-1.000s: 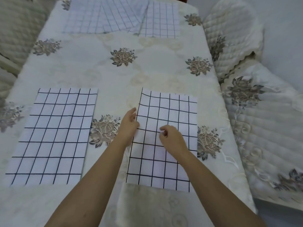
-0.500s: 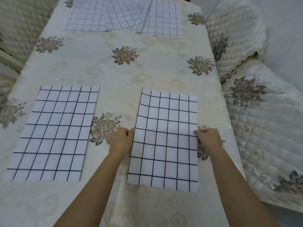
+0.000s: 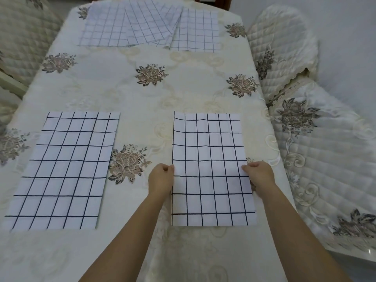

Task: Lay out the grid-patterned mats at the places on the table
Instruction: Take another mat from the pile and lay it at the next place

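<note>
On the near right of the table [image 3: 183, 98], a grid-patterned mat [image 3: 211, 169] lies flat; the left hand [image 3: 160, 179] and right hand [image 3: 258, 176] pinch its side edges (fingers curled shut). Another mat [image 3: 61, 169] lies near left, more mats [image 3: 150, 27] overlapping at the far end.

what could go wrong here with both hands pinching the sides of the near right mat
1. The left hand and right hand grip opposite edges of the right mat; an uneven tug could skew it against the left mat.
2. It lies near the table's right edge, so a nudge rightward could leave it overhanging.
3. Dragging it may bunch the floral tablecloth.
4. The far pile of mats overlaps loosely, so grabbing one could drag others.
</note>
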`<state>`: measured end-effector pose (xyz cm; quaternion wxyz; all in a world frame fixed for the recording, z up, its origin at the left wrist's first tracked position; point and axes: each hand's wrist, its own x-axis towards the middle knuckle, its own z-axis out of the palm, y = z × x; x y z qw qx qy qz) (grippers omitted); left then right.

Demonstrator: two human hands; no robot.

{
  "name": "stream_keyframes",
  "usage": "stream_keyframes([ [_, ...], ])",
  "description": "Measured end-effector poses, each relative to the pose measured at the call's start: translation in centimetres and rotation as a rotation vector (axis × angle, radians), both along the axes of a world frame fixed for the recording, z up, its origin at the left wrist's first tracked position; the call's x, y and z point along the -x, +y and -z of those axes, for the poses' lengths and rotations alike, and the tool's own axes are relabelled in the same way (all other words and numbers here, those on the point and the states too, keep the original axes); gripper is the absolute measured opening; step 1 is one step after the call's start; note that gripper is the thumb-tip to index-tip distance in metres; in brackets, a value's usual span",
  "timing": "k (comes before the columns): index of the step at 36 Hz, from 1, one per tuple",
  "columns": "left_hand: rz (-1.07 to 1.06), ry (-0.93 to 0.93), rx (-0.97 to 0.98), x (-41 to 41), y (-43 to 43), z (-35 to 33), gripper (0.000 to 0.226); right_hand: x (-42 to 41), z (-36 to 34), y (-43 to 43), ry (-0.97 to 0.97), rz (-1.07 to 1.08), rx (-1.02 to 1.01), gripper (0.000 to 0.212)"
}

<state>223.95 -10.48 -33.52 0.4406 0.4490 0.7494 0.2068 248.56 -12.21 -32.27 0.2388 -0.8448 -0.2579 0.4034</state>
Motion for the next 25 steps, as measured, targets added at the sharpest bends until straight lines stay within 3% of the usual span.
stream_keyframes([
  [6,0.174,0.248,-0.139,1.4,-1.0,0.1,0.038,0.4,-0.5,-0.3,-0.09,-0.015,-0.012,0.012],
  [11,0.215,0.177,-0.144,1.6,-1.3,0.0,0.041,1.0,-0.6,-0.4,-0.192,-0.061,0.022,0.025],
  [17,0.233,0.09,-0.17,1.5,-1.4,0.1,0.039,0.9,-0.2,-0.3,-0.194,-0.042,0.03,0.025],
  [20,0.254,0.132,-0.196,1.6,-1.9,0.2,0.038,0.9,0.0,-0.5,-0.225,-0.039,0.021,0.026],
  [23,0.401,0.357,-0.439,1.3,-2.7,0.7,0.028,2.0,0.2,-1.0,-0.508,-0.105,-0.073,0.026],
  [25,0.469,0.449,-0.622,0.7,-3.6,1.3,0.028,3.6,0.6,-1.8,-0.735,-0.264,-0.224,0.025],
])
